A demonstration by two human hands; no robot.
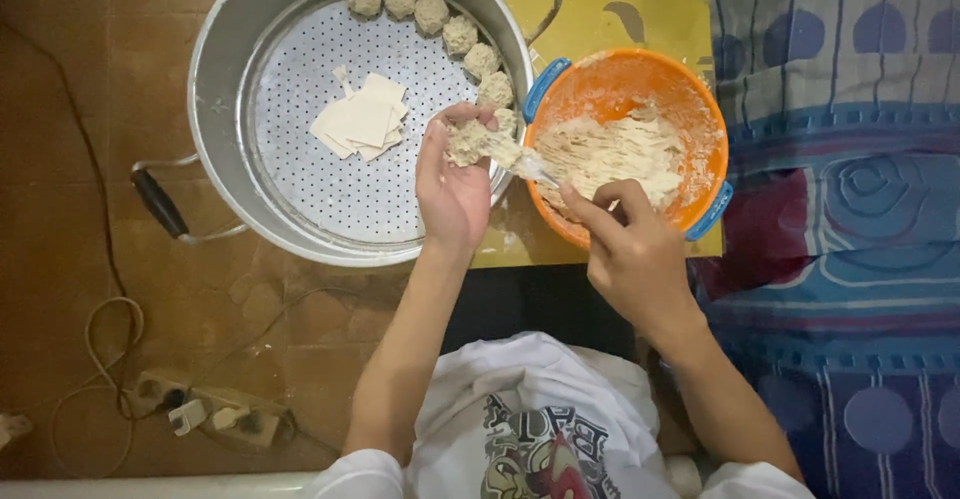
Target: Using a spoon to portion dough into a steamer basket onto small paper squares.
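Note:
My left hand (450,184) cups a dumpling wrapper with pale filling (472,141) over the rim of a large metal steamer pot (215,69). My right hand (625,244) grips a spoon (528,164) whose tip presses filling into that wrapper. An orange bowl (700,109) of pale minced filling (610,149) with blue handles sits right of the pot. Several finished dumplings (432,11) line the far-right edge of the perforated steamer tray (330,184). A small stack of square wrappers (362,119) lies in the tray's middle.
The bowl rests on a yellow board (640,14) on a brown tiled floor. A power strip (215,414) with cables lies at lower left. A blue and maroon patterned cloth (850,209) covers the right side. The pot's black handle (160,201) sticks out left.

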